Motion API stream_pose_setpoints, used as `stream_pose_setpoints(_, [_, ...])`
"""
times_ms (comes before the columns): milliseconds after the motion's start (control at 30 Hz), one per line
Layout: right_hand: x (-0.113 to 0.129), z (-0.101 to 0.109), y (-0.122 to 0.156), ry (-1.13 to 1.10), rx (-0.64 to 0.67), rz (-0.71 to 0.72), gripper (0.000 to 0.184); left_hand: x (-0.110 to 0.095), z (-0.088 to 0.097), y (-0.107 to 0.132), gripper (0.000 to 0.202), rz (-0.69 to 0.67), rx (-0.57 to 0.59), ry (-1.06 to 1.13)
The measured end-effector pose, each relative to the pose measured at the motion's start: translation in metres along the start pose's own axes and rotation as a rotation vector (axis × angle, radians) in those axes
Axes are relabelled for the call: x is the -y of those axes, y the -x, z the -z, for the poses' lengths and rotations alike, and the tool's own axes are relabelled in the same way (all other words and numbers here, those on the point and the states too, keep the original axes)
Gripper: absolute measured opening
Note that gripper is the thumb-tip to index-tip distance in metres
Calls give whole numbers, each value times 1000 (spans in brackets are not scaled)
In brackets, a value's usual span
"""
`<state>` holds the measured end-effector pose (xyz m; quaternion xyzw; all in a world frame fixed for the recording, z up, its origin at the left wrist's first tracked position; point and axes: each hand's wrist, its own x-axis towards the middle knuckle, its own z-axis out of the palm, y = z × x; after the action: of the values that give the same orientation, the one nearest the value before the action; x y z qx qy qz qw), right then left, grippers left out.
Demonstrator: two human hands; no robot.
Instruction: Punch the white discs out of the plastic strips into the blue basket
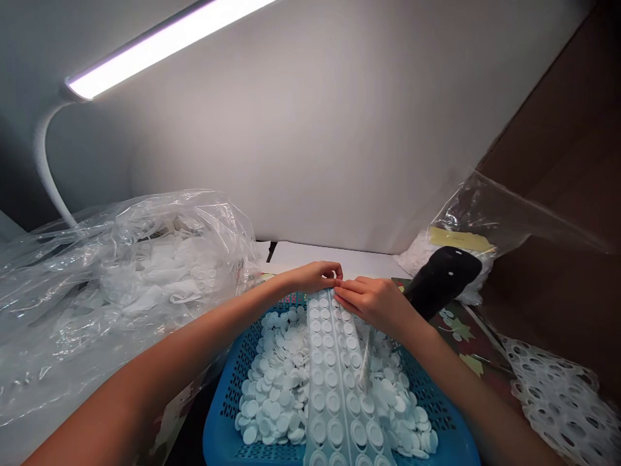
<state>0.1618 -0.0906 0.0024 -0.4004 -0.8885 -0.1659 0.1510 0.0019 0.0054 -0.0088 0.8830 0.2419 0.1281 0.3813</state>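
Observation:
A long translucent plastic sheet [323, 362] with rows of round pockets lies lengthwise over a blue basket [220, 414]. White discs [276, 395] fill the basket on both sides of it, and many pockets hold similar round white pieces. At the sheet's far end my left hand [317, 277] is closed, thumb and fingers pinched; whatever is between the tips is too small to make out. Beside it, touching its fingertips, my right hand [373, 301] has its fingers together on the sheet's far edge. A clear, narrow piece [365, 362] lies along the sheet's right side.
A big clear plastic bag [194, 213] with white pieces spreads on the left. A lit lamp [165, 48] hangs above. At right are a black rounded object [444, 278], a bag with a yellow label [460, 239], and white perforated sheets [557, 395]. A pale wall [315, 142] stands behind.

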Motion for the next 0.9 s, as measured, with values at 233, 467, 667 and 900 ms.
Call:
stream_pose_setpoints(233, [-1,-2,-2,-12,-11,-84,25,-6,1,1,16,23,6,-32])
stream_pose_setpoints(467, [-1,-2,-1,-275,-84,-277,14,-8,1,1,14,11,-22,-65])
stream_pose_setpoints(667, [-3,-2,-1,-572,-124,-386,13,-12,2,3,14,24,-17,-68])
stream_pose_setpoints(900, [-6,-2,1,-790,-192,-545,7,-12,2,2,20,32,-22,-62])
